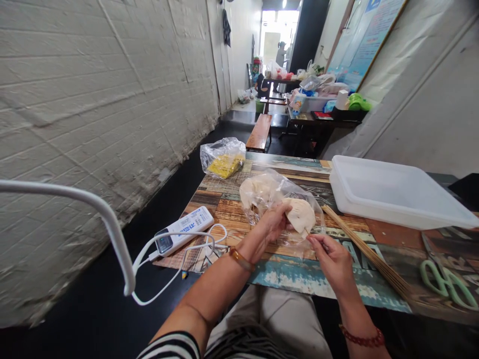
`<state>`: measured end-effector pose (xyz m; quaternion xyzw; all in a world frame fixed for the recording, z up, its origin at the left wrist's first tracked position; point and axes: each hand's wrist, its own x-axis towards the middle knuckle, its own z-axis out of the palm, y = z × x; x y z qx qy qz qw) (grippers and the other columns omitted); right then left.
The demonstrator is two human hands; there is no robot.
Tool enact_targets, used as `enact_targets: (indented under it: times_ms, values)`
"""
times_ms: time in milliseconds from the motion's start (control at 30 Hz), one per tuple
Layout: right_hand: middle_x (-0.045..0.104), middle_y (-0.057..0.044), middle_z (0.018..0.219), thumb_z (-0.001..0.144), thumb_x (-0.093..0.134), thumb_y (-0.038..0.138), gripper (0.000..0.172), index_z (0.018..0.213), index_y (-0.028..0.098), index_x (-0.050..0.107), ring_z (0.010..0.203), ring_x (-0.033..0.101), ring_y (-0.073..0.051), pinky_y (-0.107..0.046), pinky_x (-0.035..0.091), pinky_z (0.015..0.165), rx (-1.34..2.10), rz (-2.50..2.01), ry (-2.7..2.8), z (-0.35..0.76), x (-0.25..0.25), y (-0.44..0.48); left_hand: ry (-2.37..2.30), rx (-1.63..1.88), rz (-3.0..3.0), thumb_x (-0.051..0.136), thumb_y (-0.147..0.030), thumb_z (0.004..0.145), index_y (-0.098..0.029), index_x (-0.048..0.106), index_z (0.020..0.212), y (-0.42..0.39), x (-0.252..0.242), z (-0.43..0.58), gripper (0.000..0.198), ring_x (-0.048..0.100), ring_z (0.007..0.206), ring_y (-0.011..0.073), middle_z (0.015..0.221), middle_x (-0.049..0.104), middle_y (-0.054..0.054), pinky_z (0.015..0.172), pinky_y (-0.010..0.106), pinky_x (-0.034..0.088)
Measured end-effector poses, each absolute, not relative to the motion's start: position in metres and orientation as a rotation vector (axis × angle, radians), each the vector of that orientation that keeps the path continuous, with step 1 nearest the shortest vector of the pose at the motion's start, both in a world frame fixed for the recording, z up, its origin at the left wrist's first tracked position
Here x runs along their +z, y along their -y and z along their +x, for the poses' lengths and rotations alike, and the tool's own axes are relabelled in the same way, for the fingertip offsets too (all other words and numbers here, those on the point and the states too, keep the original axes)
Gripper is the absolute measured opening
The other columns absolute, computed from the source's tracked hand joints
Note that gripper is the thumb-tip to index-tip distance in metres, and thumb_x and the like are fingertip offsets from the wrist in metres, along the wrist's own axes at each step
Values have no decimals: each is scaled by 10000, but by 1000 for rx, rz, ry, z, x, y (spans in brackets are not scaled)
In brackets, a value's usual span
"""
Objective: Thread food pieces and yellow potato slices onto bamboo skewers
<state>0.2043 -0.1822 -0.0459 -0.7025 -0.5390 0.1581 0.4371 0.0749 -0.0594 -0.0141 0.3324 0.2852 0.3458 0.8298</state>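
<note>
My left hand (277, 220) grips the left edge of a pale, round, flat piece of food (301, 215), thumb on top. In my right hand (331, 254) a thin wooden skewer is pinched, its tip at the lower edge of that piece; how deep it goes I cannot tell. Beneath and behind lies a clear plastic bag (279, 179) with more pale pieces (258, 190) in it. A bundle of wooden skewers (368, 252) rests on the table to the right of my right hand.
A white plastic tub (377, 192) stands at the back right, with green-handled scissors (447, 281) in front. To the left are a white power bank (185, 230) with a cable and a bag of yellow contents (225, 164). Behind the table (299, 274) stands a bench (259, 132).
</note>
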Motion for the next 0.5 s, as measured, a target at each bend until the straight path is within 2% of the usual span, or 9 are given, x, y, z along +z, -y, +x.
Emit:
enact_targets:
  times_ms: [267, 500]
  values:
    - [667, -24, 737, 868, 508, 432, 297, 828, 199, 687, 664, 597, -176, -271, 443, 638, 409, -1744, 1360, 202, -45, 178, -649, 736, 706, 564, -211, 642, -143, 574, 716, 61, -14, 75, 101, 557, 538, 119, 637, 627, 25, 475, 209, 442]
    - [671, -26, 715, 871, 504, 449, 315, 823, 196, 686, 652, 598, -175, -272, 458, 639, 394, -1723, 1393, 205, -44, 176, -608, 706, 709, 585, -227, 648, -138, 617, 831, 60, -15, 74, 206, 576, 596, 125, 682, 642, 33, 543, 222, 470]
